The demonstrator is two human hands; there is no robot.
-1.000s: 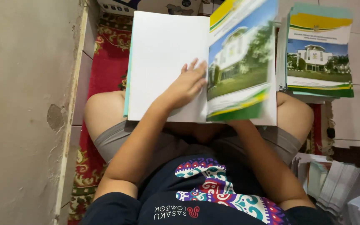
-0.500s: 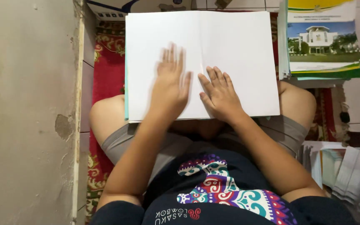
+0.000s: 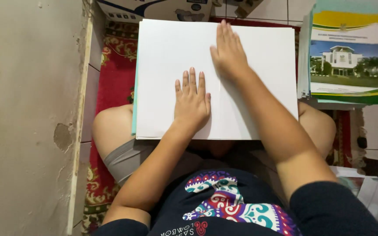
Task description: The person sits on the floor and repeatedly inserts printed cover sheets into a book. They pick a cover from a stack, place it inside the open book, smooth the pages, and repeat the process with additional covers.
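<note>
Across our lap lies an opened booklet, its 2 blank white pages spread flat; its long axis runs left to right, the fold running away from us down the middle; a thin teal edge shows along its left side. Our left hand rests palm down on the left page just beside the fold, fingers together and pointing away from us, gripping nothing; our right hand lies flat farther up on the fold near the top edge, fingers straight and close together, also holding nothing. To the right sits a stack of printed booklets with a building pictured on the cover; beneath us a red patterned rug shows beside the wall.
</note>
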